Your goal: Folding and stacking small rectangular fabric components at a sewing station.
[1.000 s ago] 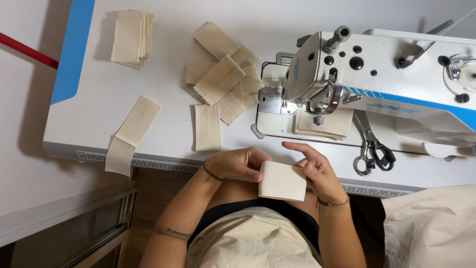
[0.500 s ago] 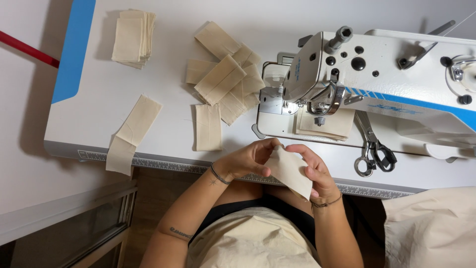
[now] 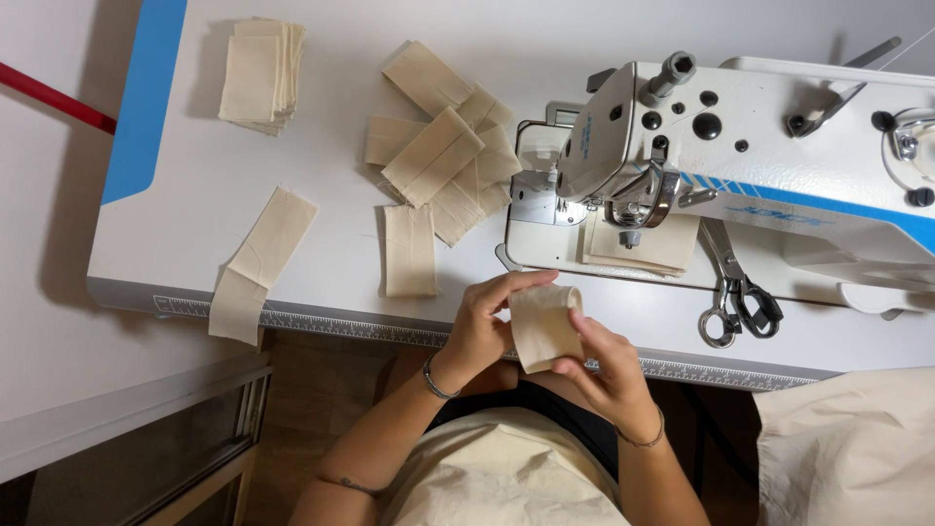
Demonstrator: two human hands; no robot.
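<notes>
Both my hands hold one small cream fabric piece [image 3: 542,325], folded over at its top, just above the table's front edge. My left hand [image 3: 483,327] pinches its upper left side. My right hand [image 3: 606,368] supports it from the right and below. Right behind them stands the white sewing machine [image 3: 740,156], its needle area [image 3: 631,234] over a stack of cream pieces [image 3: 643,245].
A loose heap of cream fabric strips [image 3: 443,146] lies left of the machine, one single strip [image 3: 409,249] nearer me. A neat stack [image 3: 257,74] sits far left. A long strip [image 3: 259,261] hangs over the table edge. Scissors [image 3: 736,292] lie right of my hands.
The flat fabric piece held low near my lap has been lifted toward the table edge and folded over at the top; both hands moved up with it.
</notes>
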